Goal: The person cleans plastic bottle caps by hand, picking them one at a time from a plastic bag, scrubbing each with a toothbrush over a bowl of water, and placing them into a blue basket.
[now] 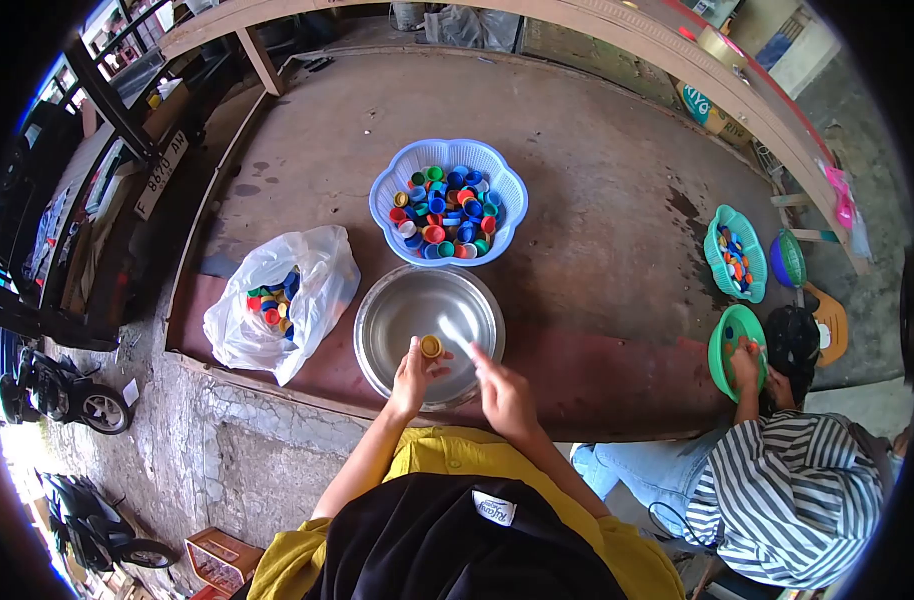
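At far left, parked motorcycles [72,395] stand on the ground below the platform. On the worn platform [597,190], a white plastic bag [277,300] lies open, holding coloured bottle caps. Just beside it to the right sits a steel bowl [407,310]; behind that, a light blue basket [449,158] is heaped with mixed caps.

The left hand [412,375] pinches a yellow bottle cap [432,346] at its fingertips, over the near rim of the steel bowl. The right hand [502,390] grips a thin tool [455,335], its tip just beside the cap; contact cannot be confirmed.

Further right, a person in a striped shirt [792,490] works over a green basket [722,345]; a second, teal basket [722,225] of caps sits behind it.
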Demonstrator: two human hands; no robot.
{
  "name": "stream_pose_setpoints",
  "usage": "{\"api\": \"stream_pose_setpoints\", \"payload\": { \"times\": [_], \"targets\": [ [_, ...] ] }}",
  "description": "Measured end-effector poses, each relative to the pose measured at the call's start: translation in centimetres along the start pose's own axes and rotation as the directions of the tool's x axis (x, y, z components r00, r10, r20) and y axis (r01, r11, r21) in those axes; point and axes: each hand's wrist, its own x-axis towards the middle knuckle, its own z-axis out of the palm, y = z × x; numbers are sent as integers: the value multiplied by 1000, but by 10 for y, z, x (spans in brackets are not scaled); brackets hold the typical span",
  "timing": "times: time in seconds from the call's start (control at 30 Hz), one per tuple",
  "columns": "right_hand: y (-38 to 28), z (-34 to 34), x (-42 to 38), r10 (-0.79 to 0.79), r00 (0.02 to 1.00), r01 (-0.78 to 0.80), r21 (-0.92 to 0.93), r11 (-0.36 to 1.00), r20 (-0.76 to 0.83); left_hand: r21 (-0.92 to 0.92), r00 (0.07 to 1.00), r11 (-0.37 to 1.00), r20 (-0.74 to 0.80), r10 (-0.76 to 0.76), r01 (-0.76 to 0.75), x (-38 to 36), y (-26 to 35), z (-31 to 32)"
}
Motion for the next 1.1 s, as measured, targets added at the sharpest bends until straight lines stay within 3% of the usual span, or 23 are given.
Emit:
{"api": "stream_pose_setpoints", "payload": {
  "times": [0.03,0.07,0.17,0.2,0.3,0.33,0.43,0.5,0.57,0.63,0.67,0.77,0.8,0.9,0.93,1.03,1.07,1.1],
  "targets": [
    [-1,0,-8,-72,993,76,-48,996,90,13,999,1000,-30,-20,20,-1,4,3],
    [1,3,-12,0,972,50,-208,977,234,28,998,999,-58,-38,39,0,9,7],
    [13,11,-2,-29,980,47,83,995,-199,76,999,996,-25,-43,45,3,-3,0],
    [9,7,0,34,982,-18,87,996,-187,47,999,998,-12,-47,48,3,-3,0],
    [2,7,-15,-13,976,69,-250,966,218,12,996,998,-60,-62,63,2,4,6],
    [4,7,-13,-52,995,54,-20,998,85,9,994,998,-91,-68,69,2,8,9],
    [8,3,3,57,989,-45,93,995,-133,35,998,998,24,-60,59,2,3,1],
    [1,1,-5,-86,996,88,60,994,-38,3,998,999,-35,-43,43,0,5,8],
    [2,6,-14,12,989,-5,-47,999,148,57,999,998,-46,-8,11,2,5,8],
    [7,8,-6,23,998,-19,77,997,-55,184,999,982,-13,42,-39,3,-1,-1],
    [8,9,-2,36,988,-15,141,990,-152,85,999,996,11,35,-36,2,-5,-3],
    [3,12,-8,-155,979,160,23,987,-132,172,997,983,-27,76,-70,3,-6,-6],
    [3,13,-15,-99,992,109,-135,985,82,202,995,976,-35,90,-81,3,-5,-6],
    [11,11,-6,-49,994,46,-32,998,-102,279,998,959,0,56,-54,0,0,-4],
    [4,10,0,49,981,-19,162,987,-186,256,997,965,-15,70,-64,-4,8,4],
    [-3,3,-9,-112,993,113,25,993,-34,187,995,982,-89,50,-33,-3,3,1],
    [-1,3,-13,-37,982,67,-160,985,185,162,996,986,-75,50,-38,-4,3,-2],
    [3,8,-12,-41,998,45,-59,997,54,166,997,986,-60,46,-36,-4,1,-3]
  ]
}}
